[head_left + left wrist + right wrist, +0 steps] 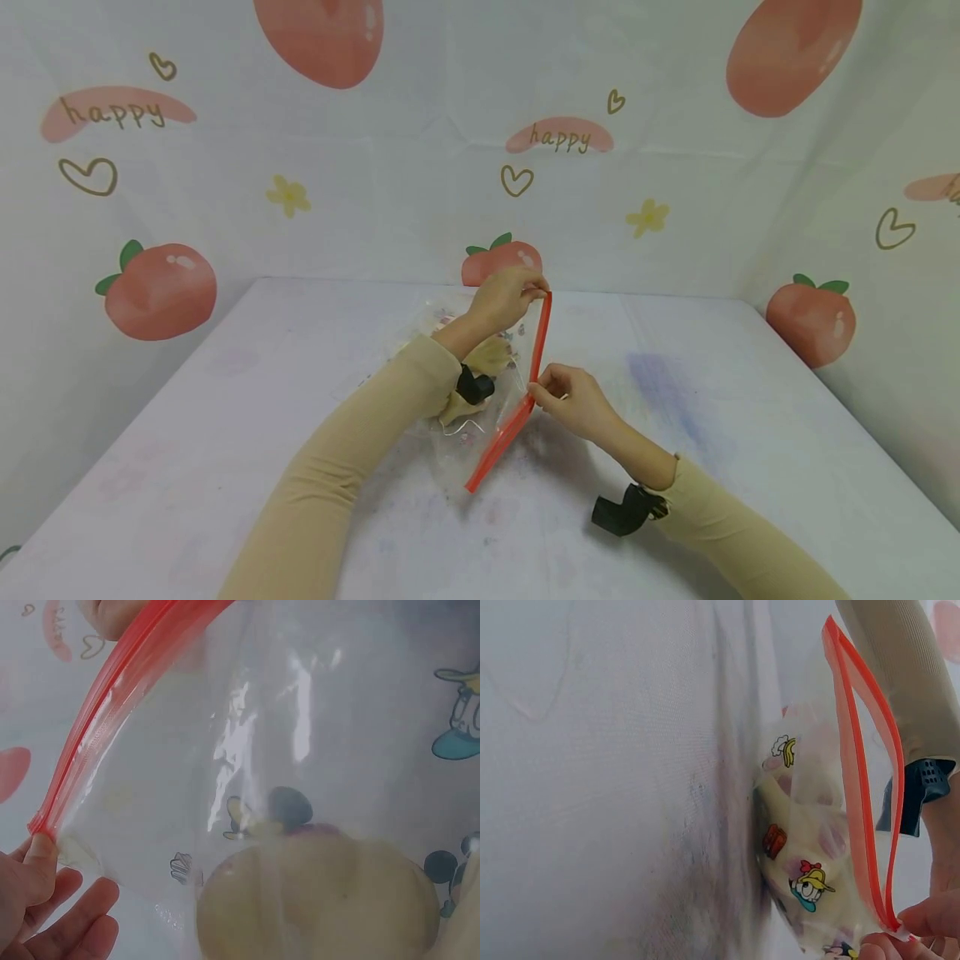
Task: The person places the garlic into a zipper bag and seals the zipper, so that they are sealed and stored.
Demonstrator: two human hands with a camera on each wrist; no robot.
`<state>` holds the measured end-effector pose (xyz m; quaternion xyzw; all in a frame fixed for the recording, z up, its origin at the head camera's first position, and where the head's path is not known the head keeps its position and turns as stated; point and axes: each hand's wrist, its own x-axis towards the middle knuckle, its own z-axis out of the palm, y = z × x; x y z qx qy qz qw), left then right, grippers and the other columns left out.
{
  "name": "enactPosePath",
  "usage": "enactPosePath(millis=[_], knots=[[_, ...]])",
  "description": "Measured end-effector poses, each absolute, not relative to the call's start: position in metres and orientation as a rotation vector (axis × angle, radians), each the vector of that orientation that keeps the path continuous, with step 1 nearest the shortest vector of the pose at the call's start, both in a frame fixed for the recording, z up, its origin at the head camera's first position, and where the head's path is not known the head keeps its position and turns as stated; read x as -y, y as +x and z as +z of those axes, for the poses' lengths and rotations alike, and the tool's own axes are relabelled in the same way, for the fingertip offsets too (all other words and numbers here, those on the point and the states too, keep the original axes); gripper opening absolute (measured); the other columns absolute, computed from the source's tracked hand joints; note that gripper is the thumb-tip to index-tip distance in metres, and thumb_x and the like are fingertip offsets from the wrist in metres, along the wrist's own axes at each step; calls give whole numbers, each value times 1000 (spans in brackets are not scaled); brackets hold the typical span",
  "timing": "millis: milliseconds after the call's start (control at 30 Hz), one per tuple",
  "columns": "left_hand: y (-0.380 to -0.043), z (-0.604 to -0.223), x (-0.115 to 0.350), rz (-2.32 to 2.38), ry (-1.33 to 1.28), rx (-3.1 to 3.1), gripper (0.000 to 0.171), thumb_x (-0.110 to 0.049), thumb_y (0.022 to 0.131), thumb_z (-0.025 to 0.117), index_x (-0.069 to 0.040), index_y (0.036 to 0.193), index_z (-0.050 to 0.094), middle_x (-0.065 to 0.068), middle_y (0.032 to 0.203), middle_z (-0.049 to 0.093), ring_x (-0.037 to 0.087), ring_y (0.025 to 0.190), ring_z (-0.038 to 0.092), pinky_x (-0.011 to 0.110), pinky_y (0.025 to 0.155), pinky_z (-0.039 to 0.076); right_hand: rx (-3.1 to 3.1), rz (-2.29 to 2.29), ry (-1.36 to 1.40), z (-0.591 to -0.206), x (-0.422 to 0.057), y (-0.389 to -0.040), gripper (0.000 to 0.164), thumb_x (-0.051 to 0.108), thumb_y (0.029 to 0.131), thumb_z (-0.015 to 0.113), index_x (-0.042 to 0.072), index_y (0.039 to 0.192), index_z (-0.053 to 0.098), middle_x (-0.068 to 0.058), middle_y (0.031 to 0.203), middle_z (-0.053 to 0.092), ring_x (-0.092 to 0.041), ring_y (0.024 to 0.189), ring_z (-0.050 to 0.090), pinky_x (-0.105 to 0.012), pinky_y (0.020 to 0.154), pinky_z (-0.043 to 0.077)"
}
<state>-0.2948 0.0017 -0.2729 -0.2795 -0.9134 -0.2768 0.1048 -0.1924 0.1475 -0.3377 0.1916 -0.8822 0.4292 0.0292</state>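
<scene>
A clear zip bag (450, 450) printed with cartoon figures stands tilted on the table, its red zip strip (542, 333) along the right side. My left hand (504, 300) pinches the strip's far end between thumb and finger. Partway along the strip, my right hand (577, 404) pinches a small white slider (901, 930). From the slider toward me the two red edges part in a loop in the right wrist view. Inside the bag lie pale yellow things (322, 900) with purplish patches; their kind is unclear. My left forearm hides part of the bag.
The white table (225, 467) has faint stains, with a bluish smear (671, 400) to the right. A white backdrop (420, 183) with fruit prints stands behind it. Black wrist cameras (626, 510) sit on both wrists, the left one close to the bag.
</scene>
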Motion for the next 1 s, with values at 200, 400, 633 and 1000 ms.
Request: enactPosePath(millis=[200,400,633,1000], knots=[[-295,-272,-1,-788,-825,2681,17,-21,93,58,-14,104,69,2,109,68,18,100,63,32,83,52,2723,1337,647,-339,-147,-190,14,10,88,61,1,77,60,-14,72,67,-4,60,55,-19,54,44],[-296,-271,0,-783,-806,2688,18,-21,93,57,-15,105,69,2,111,67,18,101,63,33,84,51,2737,1350,670,-340,-146,-189,15,10,88,61,1,76,60,-17,71,66,-3,59,52,-19,54,43],[-295,-271,2,-783,-806,2679,17,-20,93,57,-15,104,69,2,109,67,18,101,62,33,85,51,2759,1328,684,-342,-144,-187,14,10,87,61,1,75,61,-14,69,66,-2,58,50,-19,53,41],[-296,-271,3,-801,-771,2668,16,-21,93,58,-16,102,69,1,107,66,18,97,63,31,80,51,2797,1339,705,-343,-142,-184,14,10,86,62,3,74,61,-10,66,63,-3,57,47,-19,51,39]])
